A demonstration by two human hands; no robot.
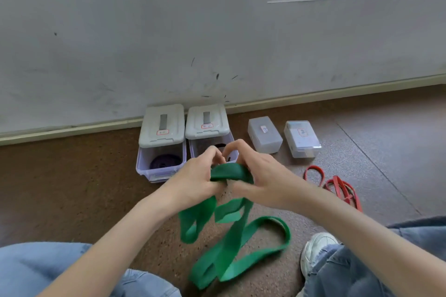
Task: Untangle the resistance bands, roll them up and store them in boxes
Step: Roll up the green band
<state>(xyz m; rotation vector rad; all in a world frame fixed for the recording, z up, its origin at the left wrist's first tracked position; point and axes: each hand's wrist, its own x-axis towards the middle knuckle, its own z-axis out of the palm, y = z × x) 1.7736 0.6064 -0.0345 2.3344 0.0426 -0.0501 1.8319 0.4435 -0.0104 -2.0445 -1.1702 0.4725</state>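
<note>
Your left hand (193, 183) and right hand (260, 178) pinch the limp, stretchy green resistance band (231, 236) with curled fingers (212, 152); grip its flat width.

Two bare forearms, no sleeves in view down to the lower frame edge. No rings, watch or bracelet on either wrist. Left hand (195, 179) and right hand (260, 176) bare, ungloved, nails short and unpainted as far as can be told. Light blue denim jeans (36, 270) over both legs, the fabric faded and softly creased on the left knee, darker and greyer on the right leg. Frayed, ragged hem at the right trouser cuff, loose threads hanging over the shoe. White sneaker (316, 248) on the right foot, rounded toe, slightly scuffed and greyed, sole edge pale.
</note>
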